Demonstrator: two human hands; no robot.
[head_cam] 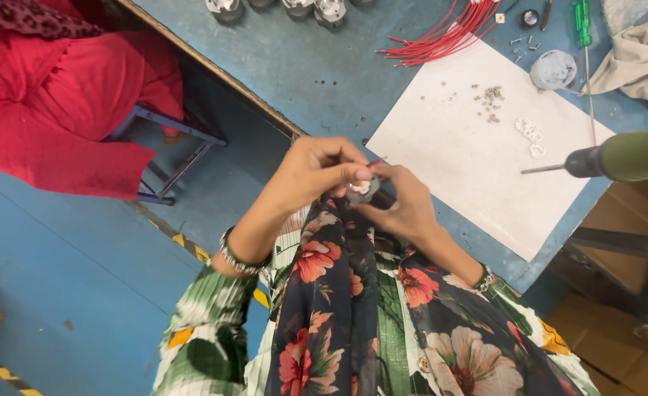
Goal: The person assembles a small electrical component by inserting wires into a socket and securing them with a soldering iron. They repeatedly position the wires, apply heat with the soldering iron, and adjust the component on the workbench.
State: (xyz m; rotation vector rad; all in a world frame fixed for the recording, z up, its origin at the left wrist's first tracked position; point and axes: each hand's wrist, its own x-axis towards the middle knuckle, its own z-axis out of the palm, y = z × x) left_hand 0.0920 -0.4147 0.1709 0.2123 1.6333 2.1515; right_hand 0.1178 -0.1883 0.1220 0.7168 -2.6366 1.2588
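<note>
We're looking down at both hands meeting just off the near edge of the blue workbench [317,73], above the lap. Left hand [317,170] is closed, thumb & fingertips pinching the top of a small grey round part [361,191] w/ a white piece on its face. Right hand [406,207] cups that same part from below & the side, fingers curled shut round it. A short red wire [374,163] sticks up by the part, touching the left fingertips.

On the bench: 1 white sheet [478,169] w/ a scatter of tiny screws [491,97] and a few white rings [531,133] lying loose on it. Just past the sheet's far corner sits a small round clear tub [553,70] (contents too blurred to tell). A bundle of red wires [445,33] lies at the sheet's top edge; a green-handled screwdriver [582,26] is near the tub. At right, a green power driver [617,158] hangs over the sheet, bit pointing left. Metal cylinders [280,9] line the far edge.
</note>
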